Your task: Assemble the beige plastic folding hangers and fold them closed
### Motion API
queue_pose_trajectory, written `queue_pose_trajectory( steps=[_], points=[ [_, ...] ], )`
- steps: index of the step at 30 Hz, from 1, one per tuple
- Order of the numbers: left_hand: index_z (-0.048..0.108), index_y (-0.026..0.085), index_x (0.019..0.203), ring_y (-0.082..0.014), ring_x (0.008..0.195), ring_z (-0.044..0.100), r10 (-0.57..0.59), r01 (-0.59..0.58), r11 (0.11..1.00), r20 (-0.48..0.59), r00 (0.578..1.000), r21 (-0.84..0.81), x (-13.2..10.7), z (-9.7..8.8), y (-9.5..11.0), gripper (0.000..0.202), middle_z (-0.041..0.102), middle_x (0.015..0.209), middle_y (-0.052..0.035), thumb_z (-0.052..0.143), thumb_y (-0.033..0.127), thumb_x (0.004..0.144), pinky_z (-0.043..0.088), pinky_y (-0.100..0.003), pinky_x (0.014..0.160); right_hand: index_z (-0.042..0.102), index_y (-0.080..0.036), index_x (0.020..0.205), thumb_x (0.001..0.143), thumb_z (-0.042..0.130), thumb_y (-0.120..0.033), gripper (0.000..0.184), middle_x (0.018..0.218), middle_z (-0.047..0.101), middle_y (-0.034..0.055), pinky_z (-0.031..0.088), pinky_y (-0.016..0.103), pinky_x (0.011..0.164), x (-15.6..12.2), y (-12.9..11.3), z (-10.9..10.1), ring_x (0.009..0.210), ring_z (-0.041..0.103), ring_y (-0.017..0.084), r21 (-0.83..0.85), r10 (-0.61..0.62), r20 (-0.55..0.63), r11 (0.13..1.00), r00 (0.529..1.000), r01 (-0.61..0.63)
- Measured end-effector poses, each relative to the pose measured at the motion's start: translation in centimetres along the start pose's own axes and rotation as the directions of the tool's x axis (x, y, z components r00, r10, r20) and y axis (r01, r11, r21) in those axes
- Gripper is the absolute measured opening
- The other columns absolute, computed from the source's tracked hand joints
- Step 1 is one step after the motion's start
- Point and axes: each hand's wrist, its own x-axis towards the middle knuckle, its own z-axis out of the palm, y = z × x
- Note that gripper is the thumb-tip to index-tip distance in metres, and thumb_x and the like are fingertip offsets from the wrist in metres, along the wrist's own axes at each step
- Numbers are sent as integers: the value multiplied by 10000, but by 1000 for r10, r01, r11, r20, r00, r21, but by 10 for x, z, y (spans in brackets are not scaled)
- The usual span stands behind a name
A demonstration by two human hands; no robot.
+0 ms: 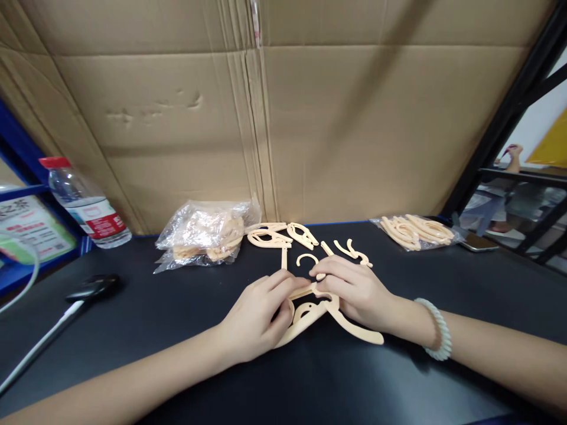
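Both hands closed on the beige plastic hanger piece [325,321], which lies flat on the black table [177,307].
The left hand [259,316] pinches the central joint between thumb and fingertips. The right hand [354,292] grips the same joint from the other side, fingers curled over it, apparently so each steadies the part against the other. The long arms trail back under the palms. Just beyond the fingertips lie loose beige hook and arm parts [283,236]. Farther out are a clear plastic bag of parts [204,236] on the left and a second bag [416,230] on the right.

White-and-green packet [31,231] at the left edge bears large Chinese characters, too blurred to read; red label [104,225] on the water bottle [71,188] carries white print, too small to read
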Motion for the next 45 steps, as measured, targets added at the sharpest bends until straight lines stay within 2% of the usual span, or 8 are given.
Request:
queue_pose_trajectory(
  steps=[7, 13, 19, 28, 35, 40, 42, 45],
  points=[
    [617, 178, 938, -166, 772, 594, -88, 87, 995, -13, 996, -51, 3, 1, -1, 150, 637, 852, -42, 480, 238, 923, 468, -273, 712, 601, -152, 856, 839, 408, 6, 250, 873, 624, 97, 495, 297, 641, 1, -4, -1, 798, 557, 189, -13, -45, -26, 999, 999, 44],
    [521, 180, 696, -111, 554, 466, -148, 148, 989, 31, 988, -4, 3, 4, -4, 254, 523, 636, 24, 506, 297, 921, 363, -212, 523, 635, -151, 879, 879, 414, -34, 249, 859, 642, 91, 505, 306, 650, -1, -5, 3, 792, 553, 189, -12, -82, 13, 997, 997, 82],
    [582, 182, 946, -145, 653, 576, -60, 57, 998, 113, 992, 26, 4, 3, -4, 198, 631, 766, -19, 396, 237, 983, 420, -233, 606, 636, -155, 871, 889, 459, -50, 207, 878, 661, 85, 482, 283, 611, -1, -6, 3, 775, 563, 178, -47, -87, 34, 995, 996, 88],
    [472, 193, 725, -112, 456, 371, 171, -219, 936, 188, 967, 274, 6, -4, -1, 264, 488, 603, 27, 359, 131, 956, 256, -255, 446, 561, -224, 667, 883, 519, -77, 265, 702, 620, 6, 448, 283, 554, 10, -18, -6, 676, 558, 150, -246, -282, 95, 923, 955, 297],
    [481, 188, 732, -106, 474, 368, 94, -118, 987, 209, 973, 105, 6, -5, -2, 271, 483, 603, 24, 350, 168, 969, 280, -244, 472, 562, -252, 626, 870, 545, -171, 257, 744, 662, 6, 417, 316, 452, 9, -27, -10, 661, 587, 172, -155, -472, 132, 859, 871, 489],
    [549, 174, 788, -106, 535, 488, -123, 157, 960, 155, 980, -231, 5, -8, -11, 343, 533, 614, 22, 333, 333, 1002, 386, -214, 536, 568, -249, 792, 883, 486, -157, 154, 752, 631, 41, 483, 370, 645, 12, -15, -24, 755, 600, 209, 31, -47, -35, 998, 998, 48],
    [572, 165, 832, -109, 527, 517, -242, 298, 876, 189, 952, -379, 5, -9, -14, 366, 555, 615, 18, 341, 400, 994, 399, -207, 512, 515, -224, 788, 900, 446, -163, 145, 774, 608, 52, 469, 372, 684, 18, -1, -37, 769, 576, 207, 21, 161, -121, 987, 980, -159],
    [573, 147, 855, -104, 469, 496, -319, 397, 748, 235, 918, -532, 6, -9, -16, 386, 552, 570, 19, 383, 465, 967, 378, -203, 467, 457, -215, 757, 924, 426, -276, 181, 726, 564, 26, 429, 320, 598, 24, 24, -60, 639, 521, 168, -6, 496, -87, 867, 864, -498]
  ],
)
